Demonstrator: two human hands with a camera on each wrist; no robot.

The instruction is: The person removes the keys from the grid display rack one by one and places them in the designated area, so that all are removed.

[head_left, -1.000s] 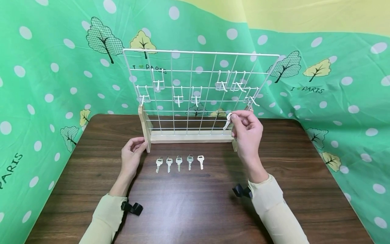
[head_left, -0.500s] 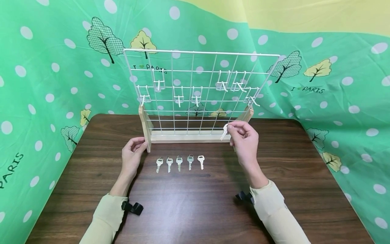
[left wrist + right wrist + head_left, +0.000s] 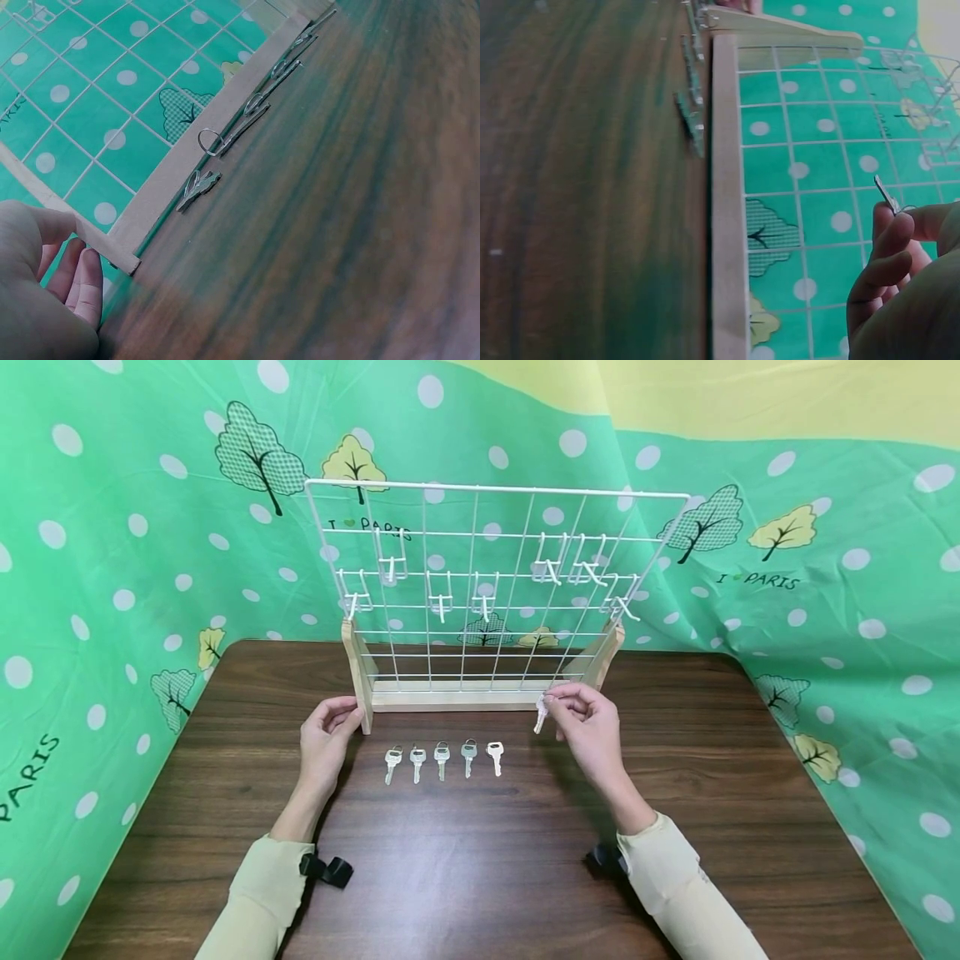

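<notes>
My right hand [image 3: 591, 732] pinches a silver key [image 3: 541, 716] between thumb and forefinger, in front of the lower right part of a white wire grid rack [image 3: 497, 488]. In the right wrist view the same key [image 3: 885, 193] points up and away from the fingertips. My left hand [image 3: 324, 742] holds the rack's left wooden leg [image 3: 358, 681], thumb in front and fingers on the far side, as the left wrist view shows. Several keys [image 3: 441, 763] lie in a row on the table before the rack, most with a small ring.
Several white hooks [image 3: 483, 602] hang on the grid at two heights. A wooden crossbar [image 3: 465, 700] joins the legs at the bottom. The dark wood table [image 3: 450, 877] reaches back to a green dotted cloth [image 3: 112, 610].
My right hand has come down and a little left with the key, from the lower part of the grid to just in front of the crossbar. The left hand has stayed put.
</notes>
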